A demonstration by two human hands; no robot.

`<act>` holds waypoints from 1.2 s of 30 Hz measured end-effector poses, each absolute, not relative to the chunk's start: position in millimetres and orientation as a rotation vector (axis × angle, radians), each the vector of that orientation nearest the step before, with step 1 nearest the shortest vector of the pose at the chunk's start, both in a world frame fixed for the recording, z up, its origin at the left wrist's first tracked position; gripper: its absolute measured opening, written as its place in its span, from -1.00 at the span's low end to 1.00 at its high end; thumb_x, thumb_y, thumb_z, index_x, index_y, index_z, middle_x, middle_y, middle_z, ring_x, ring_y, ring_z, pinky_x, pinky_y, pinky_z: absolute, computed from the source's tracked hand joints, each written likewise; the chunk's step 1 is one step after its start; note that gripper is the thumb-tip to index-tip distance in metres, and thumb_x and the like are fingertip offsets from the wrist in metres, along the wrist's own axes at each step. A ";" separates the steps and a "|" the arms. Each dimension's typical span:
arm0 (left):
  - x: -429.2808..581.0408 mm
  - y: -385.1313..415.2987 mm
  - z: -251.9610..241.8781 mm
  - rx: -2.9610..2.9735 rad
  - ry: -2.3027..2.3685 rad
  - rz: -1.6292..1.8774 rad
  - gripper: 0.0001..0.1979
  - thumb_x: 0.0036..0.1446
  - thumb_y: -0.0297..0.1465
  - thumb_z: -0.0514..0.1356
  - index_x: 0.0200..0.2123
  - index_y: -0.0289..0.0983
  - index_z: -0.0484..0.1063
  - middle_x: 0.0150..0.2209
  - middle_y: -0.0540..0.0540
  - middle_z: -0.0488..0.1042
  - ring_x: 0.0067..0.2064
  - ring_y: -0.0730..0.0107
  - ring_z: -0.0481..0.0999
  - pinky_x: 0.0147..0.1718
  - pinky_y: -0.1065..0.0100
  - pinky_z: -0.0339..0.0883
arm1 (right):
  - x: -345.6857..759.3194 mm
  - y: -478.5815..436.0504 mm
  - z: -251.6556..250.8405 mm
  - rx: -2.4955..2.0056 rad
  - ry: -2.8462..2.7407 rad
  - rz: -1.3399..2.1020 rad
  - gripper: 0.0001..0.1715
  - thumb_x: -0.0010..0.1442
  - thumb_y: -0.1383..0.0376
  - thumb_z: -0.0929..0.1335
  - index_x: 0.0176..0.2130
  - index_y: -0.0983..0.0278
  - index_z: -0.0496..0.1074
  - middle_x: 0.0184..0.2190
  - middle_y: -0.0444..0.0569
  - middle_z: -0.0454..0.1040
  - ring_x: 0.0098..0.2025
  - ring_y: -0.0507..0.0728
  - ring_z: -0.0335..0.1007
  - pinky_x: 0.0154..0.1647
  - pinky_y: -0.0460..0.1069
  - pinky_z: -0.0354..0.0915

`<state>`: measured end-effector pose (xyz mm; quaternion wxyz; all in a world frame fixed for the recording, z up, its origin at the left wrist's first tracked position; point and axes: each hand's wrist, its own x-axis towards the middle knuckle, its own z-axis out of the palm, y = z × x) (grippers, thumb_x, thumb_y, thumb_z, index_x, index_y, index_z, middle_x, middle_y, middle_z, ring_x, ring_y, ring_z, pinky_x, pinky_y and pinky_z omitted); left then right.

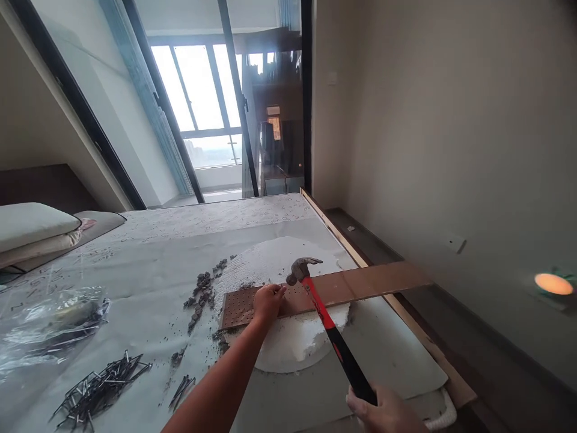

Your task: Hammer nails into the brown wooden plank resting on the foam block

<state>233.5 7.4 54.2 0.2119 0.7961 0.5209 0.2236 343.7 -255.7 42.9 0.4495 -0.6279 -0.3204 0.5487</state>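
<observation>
My left hand (268, 299) rests on a long brown board (329, 288) whose near-left part is dotted with small holes. Its thumb and fingers pinch a nail, mostly hidden by the fingertips. A claw hammer (322, 307) with a red and black handle is in my right hand (383, 409), gripped near the end of the handle. The hammer's head hangs just right of my left hand, above the board. Under the board lies a round white slab (293, 349). Several loose nails (181, 391) lie near my left forearm, and a big pile of nails (101, 391) sits farther left.
Grey crumbled lumps (201, 294) lie left of the slab. A clear plastic bag (54, 325) and folded bedding (36, 225) are at the left. The board's far end sticks out past the wooden edge (333, 225) on the right. A wall socket (456, 242) is beyond.
</observation>
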 end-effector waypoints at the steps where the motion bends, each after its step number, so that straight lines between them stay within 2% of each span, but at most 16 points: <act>1: 233.9 7.1 53.7 2.226 1.451 0.619 -0.77 0.08 -0.27 0.12 -0.39 -0.25 0.54 -0.33 -0.07 0.56 -0.31 0.40 0.45 -0.38 0.44 0.10 | 344.0 -255.6 47.6 -1.566 -0.787 1.349 -0.51 -0.10 -0.10 0.34 -0.46 0.26 0.23 -0.72 -0.29 0.04 -0.67 -0.07 -0.02 -0.63 -0.12 -0.03; 8: 232.4 7.6 45.9 2.294 1.426 0.599 -0.77 0.09 -0.29 0.11 -0.45 -0.25 0.52 -0.36 -0.07 0.54 -0.33 0.41 0.43 -0.40 0.44 0.05 | 347.6 -247.6 69.6 -1.534 -0.823 1.416 -0.53 -0.04 -0.11 0.29 -0.46 0.21 0.13 -0.85 -0.41 -0.08 -0.81 -0.11 -0.20 -0.77 -0.15 -0.16; 11: 230.7 6.1 46.0 2.301 1.437 0.549 -0.76 0.09 -0.26 0.11 -0.43 -0.23 0.52 -0.35 -0.08 0.54 -0.31 0.39 0.44 -0.41 0.44 0.04 | 351.2 -243.7 70.2 -1.546 -0.884 1.418 -0.46 -0.09 -0.17 0.29 -0.49 0.20 0.10 -0.85 -0.42 -0.11 -0.82 -0.12 -0.23 -0.78 -0.15 -0.19; 18: 228.6 2.3 46.6 2.294 1.471 0.508 -0.75 0.09 -0.24 0.10 -0.38 -0.21 0.53 -0.31 -0.09 0.55 -0.26 0.34 0.46 -0.39 0.41 0.08 | 356.0 -243.6 93.0 -1.738 -1.091 1.349 -0.47 -0.03 -0.17 0.28 -0.42 0.24 0.21 -0.80 -0.34 0.00 -0.77 -0.11 -0.20 -0.75 -0.10 -0.22; 24: 225.7 -0.4 45.9 2.285 1.465 0.515 -0.74 0.10 -0.23 0.08 -0.37 -0.21 0.54 -0.29 -0.11 0.56 -0.24 0.31 0.47 -0.38 0.40 0.12 | 345.7 -235.5 107.0 -1.820 -1.108 1.371 -0.44 -0.13 -0.19 0.29 -0.51 0.21 0.11 -0.76 -0.34 -0.04 -0.72 -0.09 -0.20 -0.71 -0.10 -0.22; 30: 224.2 -0.9 43.7 2.306 1.425 0.506 -0.71 0.11 -0.23 0.06 -0.37 -0.22 0.53 -0.30 -0.11 0.55 -0.25 0.30 0.47 -0.36 0.40 0.16 | 341.3 -238.0 117.5 -1.805 -1.003 1.300 -0.51 -0.04 -0.12 0.29 -0.49 0.22 0.13 -0.76 -0.35 -0.05 -0.70 -0.09 -0.14 -0.67 -0.13 -0.12; 36: 222.7 0.2 39.9 2.345 1.407 0.501 -0.73 0.09 -0.25 0.07 -0.38 -0.23 0.54 -0.29 -0.14 0.55 -0.23 0.26 0.48 -0.31 0.37 0.20 | 339.9 -233.5 106.8 -1.811 -0.994 1.439 -0.42 -0.22 -0.17 0.35 -0.52 0.20 0.08 -0.77 -0.40 -0.12 -0.74 -0.13 -0.27 -0.72 -0.13 -0.24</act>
